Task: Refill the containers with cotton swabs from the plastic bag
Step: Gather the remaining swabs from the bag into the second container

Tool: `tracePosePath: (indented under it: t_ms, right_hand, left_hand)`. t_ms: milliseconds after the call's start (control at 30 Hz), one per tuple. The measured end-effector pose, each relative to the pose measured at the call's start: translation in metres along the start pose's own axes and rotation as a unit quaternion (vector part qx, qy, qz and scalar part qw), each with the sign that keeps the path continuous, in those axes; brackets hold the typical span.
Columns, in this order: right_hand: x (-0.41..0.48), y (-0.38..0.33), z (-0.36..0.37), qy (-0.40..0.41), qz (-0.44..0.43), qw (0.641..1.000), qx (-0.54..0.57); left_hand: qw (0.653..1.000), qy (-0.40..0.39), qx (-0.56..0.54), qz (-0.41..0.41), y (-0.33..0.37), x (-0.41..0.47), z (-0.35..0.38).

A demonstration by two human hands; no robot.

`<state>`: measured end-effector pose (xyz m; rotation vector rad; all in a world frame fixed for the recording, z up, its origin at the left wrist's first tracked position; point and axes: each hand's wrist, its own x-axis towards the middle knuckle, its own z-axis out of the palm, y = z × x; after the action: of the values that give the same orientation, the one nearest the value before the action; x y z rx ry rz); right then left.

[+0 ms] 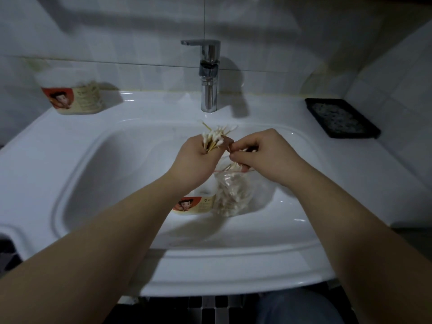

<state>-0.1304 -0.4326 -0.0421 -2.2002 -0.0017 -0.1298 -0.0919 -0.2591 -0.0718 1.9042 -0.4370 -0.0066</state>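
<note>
Over the bowl of a white sink (222, 265), both hands meet just in front of the faucet (209, 76). The left hand (198, 157) is closed in a fist round a bundle of cotton swabs (216, 139), whose tips fan out above the knuckles. The right hand (264, 153), fingers curled, grips the mouth of the plastic bag (230, 195); the bag hangs below it, part full of swabs. One container (194, 204) sits in the bowl just beside the bag, half hidden by the left wrist. A second container (72, 94) stands on the back left ledge against the wall. A black tray (341, 118) lies on the right ledge, well apart from both hands.
</note>
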Motion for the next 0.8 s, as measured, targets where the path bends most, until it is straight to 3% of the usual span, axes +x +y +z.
tracePosePath:
  t_ms: [233, 467, 567, 800]
  right_hand:
    - [0.0, 0.001, -0.004, 0.026, 0.024, 0.998, 0.059]
    - [0.0, -0.003, -0.004, 0.03, 0.003, 0.986, 0.164]
    - [0.001, -0.003, -0.002, 0.025, 0.013, 0.981, 0.192]
    - [0.008, -0.002, -0.004, 0.074, 0.049, 0.964, 0.251]
  left_hand:
    - [0.991, 0.047, -0.083, -0.097, -0.006, 0.008, -0.001]
    - [0.999, -0.02, 0.037, 0.011, 0.003, 0.0, -0.005]
    - [0.998, -0.059, 0.033, -0.001, 0.006, -0.003, -0.002]
    - [0.999, -0.053, 0.012, -0.004, -0.002, 0.002, -0.003]
